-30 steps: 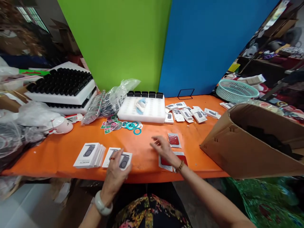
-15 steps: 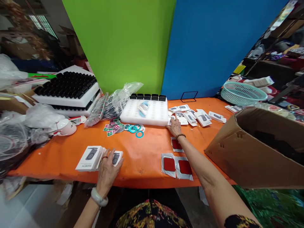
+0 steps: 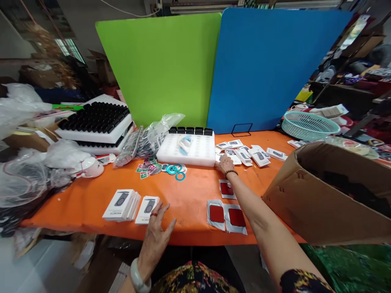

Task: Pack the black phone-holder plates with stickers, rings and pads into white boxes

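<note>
My left hand (image 3: 157,230) is open, fingers spread, at the lower right edge of a flat white printed box (image 3: 147,211) with a dark device pictured on it. To its left lies a fanned stack of matching white boxes (image 3: 120,204) marked MAGNETIC. My right hand (image 3: 225,163) reaches to the left end of a loose pile of small white boxes (image 3: 259,156). Its fingers are curled over a white box (image 3: 218,157) there, largely hidden by the hand. Under the right forearm are red square pads on silvery wrappers (image 3: 216,213), one of them partly covered.
A white foam tray (image 3: 186,150) with a row of black pieces stands mid-table, teal rings (image 3: 180,176) and cards before it. Stacked trays of black pieces (image 3: 94,118) and plastic bags crowd the left. At right stand a cardboard box (image 3: 320,207) and a teal basket (image 3: 310,126).
My left hand has come off the white box beside the stack and moved right and nearer me, its fingers spreading. My right hand stays at the pile. The head view has tilted up.
</note>
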Available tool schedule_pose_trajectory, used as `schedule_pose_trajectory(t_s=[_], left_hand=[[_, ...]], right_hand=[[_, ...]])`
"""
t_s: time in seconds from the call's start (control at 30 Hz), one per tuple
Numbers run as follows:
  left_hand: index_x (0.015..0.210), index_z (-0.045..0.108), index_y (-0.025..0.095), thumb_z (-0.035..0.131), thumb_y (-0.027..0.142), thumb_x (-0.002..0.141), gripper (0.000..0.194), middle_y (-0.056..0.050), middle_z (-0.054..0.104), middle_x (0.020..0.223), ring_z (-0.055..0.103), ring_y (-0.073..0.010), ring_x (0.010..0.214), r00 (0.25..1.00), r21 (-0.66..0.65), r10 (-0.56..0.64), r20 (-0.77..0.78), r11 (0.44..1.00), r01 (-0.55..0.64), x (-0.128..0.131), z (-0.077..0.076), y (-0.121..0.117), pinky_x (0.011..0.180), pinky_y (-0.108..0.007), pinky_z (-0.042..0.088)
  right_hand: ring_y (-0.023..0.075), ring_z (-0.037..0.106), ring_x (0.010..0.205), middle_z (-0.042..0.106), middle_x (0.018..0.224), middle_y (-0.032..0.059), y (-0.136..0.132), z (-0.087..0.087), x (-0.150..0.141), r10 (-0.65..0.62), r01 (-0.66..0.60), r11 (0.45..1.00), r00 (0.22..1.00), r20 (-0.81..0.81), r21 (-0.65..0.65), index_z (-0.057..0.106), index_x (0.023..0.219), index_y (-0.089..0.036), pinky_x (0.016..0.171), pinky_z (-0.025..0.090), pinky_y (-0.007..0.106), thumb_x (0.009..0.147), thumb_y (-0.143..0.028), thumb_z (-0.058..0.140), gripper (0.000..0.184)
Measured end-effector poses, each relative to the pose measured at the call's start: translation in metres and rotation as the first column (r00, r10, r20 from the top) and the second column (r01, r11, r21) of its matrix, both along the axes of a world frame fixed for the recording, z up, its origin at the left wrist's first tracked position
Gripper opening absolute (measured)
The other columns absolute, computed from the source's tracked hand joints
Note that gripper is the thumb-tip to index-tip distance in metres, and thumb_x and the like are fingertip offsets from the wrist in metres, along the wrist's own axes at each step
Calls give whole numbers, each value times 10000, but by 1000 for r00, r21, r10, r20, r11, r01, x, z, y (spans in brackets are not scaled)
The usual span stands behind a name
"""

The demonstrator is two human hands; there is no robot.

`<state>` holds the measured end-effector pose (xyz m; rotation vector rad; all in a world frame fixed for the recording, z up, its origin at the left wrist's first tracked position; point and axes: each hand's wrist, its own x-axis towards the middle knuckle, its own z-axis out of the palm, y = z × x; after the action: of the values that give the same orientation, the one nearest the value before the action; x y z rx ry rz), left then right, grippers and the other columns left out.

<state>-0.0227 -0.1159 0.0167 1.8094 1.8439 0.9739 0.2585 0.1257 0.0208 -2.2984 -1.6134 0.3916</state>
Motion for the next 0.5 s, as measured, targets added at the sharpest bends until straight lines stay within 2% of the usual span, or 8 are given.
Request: schedule_pose_trajectory(t_s=[0.17,0.3,0.4,0.5], left_hand=[[1221,562,229,558,374,826,420,-129,492,1355,439,-306,1291,995,-78,-4,102,997,12,6,3,-10,1021,-497,426],[1191,581,231,621,428,781,456,-113,564,1271,530,-289,1194,943,-183,1,332,981,63,15,2,-6,1029,-495,416],[1196,561,189,658,495,743,556,-140,585,1234,567,-282,1150,787,-300,53,615,939,171,28,0,1,1000,-464,447],[1252,508,176,642,566,740,657,-167,559,1277,562,-278,1165,583,-293,100,806,924,247,46,-1,8,990,-427,456]], right_hand=[[358,543,1088,541,1162,269,-3,15,6,-28,24,999,995,-98,-34,457,1203,-53,840,428,418,685,-206,639,570],[339,574,1027,597,1049,226,-37,32,16,12,-7,1000,982,-191,29,455,1167,-65,808,437,397,712,-201,586,493],[263,617,884,633,970,135,-87,40,8,114,-98,993,943,-312,67,459,1148,-138,719,473,341,741,-255,570,437],[204,631,818,641,996,85,-153,38,-25,227,-209,974,871,-437,89,483,1112,-188,669,503,288,694,-226,629,444]])
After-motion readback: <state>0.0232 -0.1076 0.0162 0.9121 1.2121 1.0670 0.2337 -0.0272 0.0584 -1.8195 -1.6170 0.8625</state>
